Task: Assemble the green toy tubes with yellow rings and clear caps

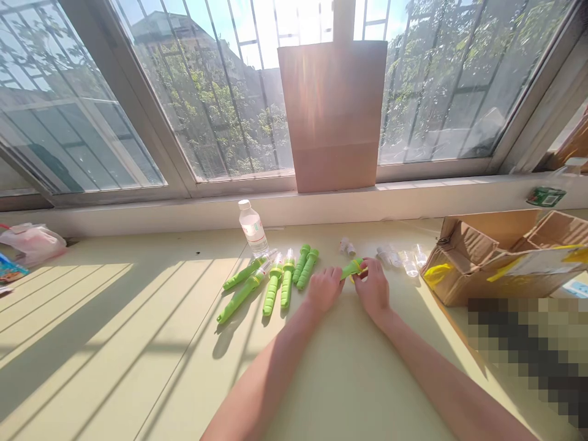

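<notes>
My left hand [325,288] is closed round the lower part of a green ribbed plastic handle [350,268]. At its upper end, the fingers of my right hand [374,286] pinch the wider collar, where a bit of yellow shows. To the left lie several similar green handles [272,294] with clear tips, side by side on the table. Two green handles [307,269] nearer my left hand show no clear tip. Beyond my right hand lie small clear plastic pieces [389,256], and another clear piece [348,246] lies just behind the held handle.
A water bottle [252,228] stands upright behind the green handles on the pale table [138,343]. An open cardboard box [505,263] with yellow tape is at the right. A pink plastic bag [37,245] lies far left. Brown cardboard [337,116] leans against the barred window.
</notes>
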A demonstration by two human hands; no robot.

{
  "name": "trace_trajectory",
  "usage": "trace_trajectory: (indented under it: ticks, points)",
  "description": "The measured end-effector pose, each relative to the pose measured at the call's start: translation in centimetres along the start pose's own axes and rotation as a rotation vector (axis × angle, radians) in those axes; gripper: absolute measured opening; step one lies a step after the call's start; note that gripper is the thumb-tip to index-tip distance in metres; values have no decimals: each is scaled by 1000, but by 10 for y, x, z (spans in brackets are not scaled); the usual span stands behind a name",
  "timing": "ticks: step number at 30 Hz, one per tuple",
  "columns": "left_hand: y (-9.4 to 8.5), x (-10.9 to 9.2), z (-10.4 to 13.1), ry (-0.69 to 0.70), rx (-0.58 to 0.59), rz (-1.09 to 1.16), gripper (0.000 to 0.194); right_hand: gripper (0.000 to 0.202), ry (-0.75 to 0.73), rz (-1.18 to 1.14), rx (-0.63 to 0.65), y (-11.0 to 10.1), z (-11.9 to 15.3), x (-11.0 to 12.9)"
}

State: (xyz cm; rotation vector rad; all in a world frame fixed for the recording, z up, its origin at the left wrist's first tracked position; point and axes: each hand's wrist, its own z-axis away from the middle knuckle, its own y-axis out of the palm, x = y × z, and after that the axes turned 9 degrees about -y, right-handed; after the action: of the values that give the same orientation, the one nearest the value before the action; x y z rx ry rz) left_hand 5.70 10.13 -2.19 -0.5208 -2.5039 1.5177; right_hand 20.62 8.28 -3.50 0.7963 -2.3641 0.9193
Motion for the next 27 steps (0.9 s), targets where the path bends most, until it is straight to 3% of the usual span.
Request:
trace_trajectory:
  ticks: [11, 19, 27]
  points:
    - [-5, -3, 0, 28, -58, -32, 25, 16, 40, 16, -2, -1, -2, 3]
    - [-4, -5, 0, -27, 93, -1, 35, 14, 63, 20, 36, -1, -1, 0]
    - [-8, -1, -1, -31, 142, 28, 12, 14, 86, 31, 55, -1, -1, -2]
